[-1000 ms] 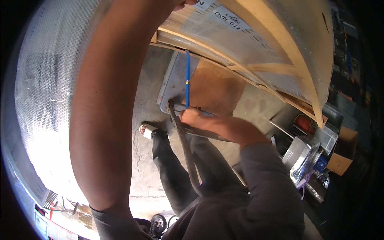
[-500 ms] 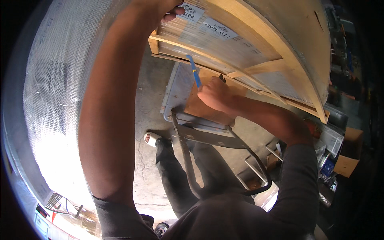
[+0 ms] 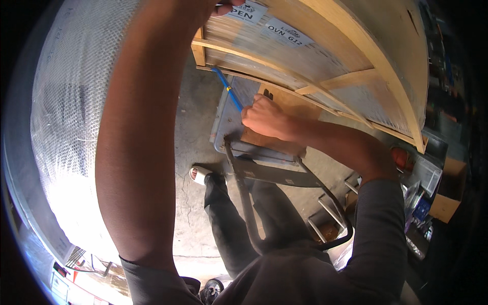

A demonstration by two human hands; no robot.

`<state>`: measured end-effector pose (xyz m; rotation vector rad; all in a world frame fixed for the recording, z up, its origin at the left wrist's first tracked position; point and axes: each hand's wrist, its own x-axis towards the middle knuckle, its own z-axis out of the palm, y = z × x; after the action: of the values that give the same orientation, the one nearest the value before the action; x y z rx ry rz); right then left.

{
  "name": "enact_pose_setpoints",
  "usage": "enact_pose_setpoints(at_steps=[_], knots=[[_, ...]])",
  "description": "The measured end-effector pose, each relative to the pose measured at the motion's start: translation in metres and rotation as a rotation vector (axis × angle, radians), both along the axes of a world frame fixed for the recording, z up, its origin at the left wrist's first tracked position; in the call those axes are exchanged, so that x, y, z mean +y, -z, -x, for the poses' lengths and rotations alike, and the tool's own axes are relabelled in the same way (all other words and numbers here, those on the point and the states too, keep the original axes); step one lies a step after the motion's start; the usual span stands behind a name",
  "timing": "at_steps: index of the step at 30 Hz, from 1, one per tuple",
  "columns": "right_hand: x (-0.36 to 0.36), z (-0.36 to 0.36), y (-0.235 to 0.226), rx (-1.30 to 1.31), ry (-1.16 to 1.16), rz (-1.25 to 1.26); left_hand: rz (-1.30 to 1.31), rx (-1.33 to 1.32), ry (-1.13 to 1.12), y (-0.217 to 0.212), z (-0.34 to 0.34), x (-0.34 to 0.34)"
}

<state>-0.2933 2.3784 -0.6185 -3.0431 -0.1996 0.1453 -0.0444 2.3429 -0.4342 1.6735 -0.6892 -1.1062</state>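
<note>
My right hand (image 3: 264,118) is closed around a blue pry bar (image 3: 231,96) with a yellow band. Its bar slants up and left to a tip near the lower left edge of the wooden crate (image 3: 284,66); two dark prongs show just above the hand. I cannot tell whether the tip touches the crate. My left hand (image 3: 222,8) is high on the crate's front beside a white paper label (image 3: 245,11). Its fingers look curled, but the picture's top edge cuts the hand off, so what they hold is hidden. Clear film shows behind the crate's slats.
Below the crate stands what looks like a platform trolley (image 3: 222,124) carrying a brown board (image 3: 254,136), its tubular handle toward me. Bubble-wrapped goods (image 3: 66,127) rise on the left. An open cardboard box (image 3: 447,195) and clutter lie at right. My sandalled foot (image 3: 200,175) is on the concrete.
My right hand has moved slightly left, and the pry bar's tip has swung left toward the crate's lower corner. Less of my left hand shows at the top edge. The whole view has shifted slightly.
</note>
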Motion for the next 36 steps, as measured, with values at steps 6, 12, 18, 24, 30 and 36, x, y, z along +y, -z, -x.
enact_pose_setpoints(at_steps=[6,12,18,24,30,36], knots=[[-0.006,-0.002,-0.011,0.195,0.008,0.070,0.026,0.021,0.028,0.001,-0.006,-0.003],[-0.010,-0.001,-0.008,-0.031,0.016,0.011,0.051,0.034,0.043,0.001,-0.007,-0.005],[-0.018,-0.011,0.002,0.158,-0.006,0.077,-0.039,0.036,0.029,-0.004,-0.008,-0.010],[-0.023,-0.023,0.009,0.289,-0.038,0.107,-0.010,0.034,0.038,-0.003,-0.009,-0.005],[0.039,-0.058,0.039,0.211,-0.009,-0.053,-0.003,0.037,0.040,-0.001,-0.010,-0.008],[0.098,-0.051,0.073,0.332,0.155,-0.036,0.012,0.041,0.038,-0.003,-0.012,-0.006]])
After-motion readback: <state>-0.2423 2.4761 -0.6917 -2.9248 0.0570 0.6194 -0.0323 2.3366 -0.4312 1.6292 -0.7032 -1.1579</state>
